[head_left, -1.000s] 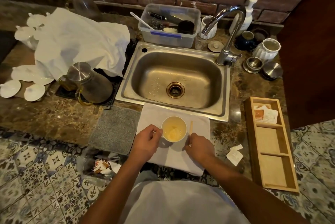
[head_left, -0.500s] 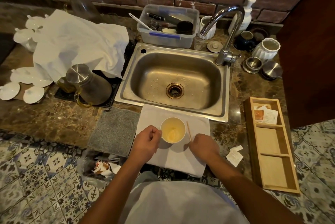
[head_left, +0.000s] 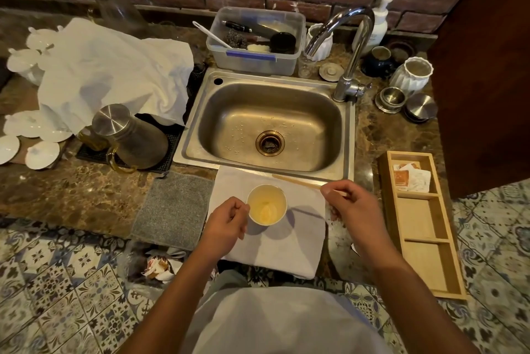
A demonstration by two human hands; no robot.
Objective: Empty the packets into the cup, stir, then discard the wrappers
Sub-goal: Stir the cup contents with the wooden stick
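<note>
A small paper cup (head_left: pixel 266 204) with pale yellowish liquid stands on a white folded cloth (head_left: pixel 275 244) in front of the sink. My left hand (head_left: pixel 228 220) rests against the cup's left side, fingers curled, thumb and forefinger at its rim. My right hand (head_left: pixel 348 206) is to the right of the cup and pinches a thin wooden stir stick (head_left: pixel 295 181), which points left over the cloth's far edge, outside the cup. Sealed packets (head_left: pixel 410 178) lie in the far compartment of a wooden tray (head_left: pixel 390 210). My right arm hides the counter beside the cloth.
The steel sink (head_left: pixel 269 127) and tap (head_left: pixel 348 86) are straight behind the cup. A grey mat (head_left: pixel 175 207) lies left of the cloth, a metal-lidded jug (head_left: pixel 129 135) further left. Below the counter edge a bin (head_left: pixel 157 264) holds crumpled wrappers.
My right hand has lifted the stir stick from beside the cup and carried it right; the stick has swung from upright to nearly level. My left hand stays at the cup.
</note>
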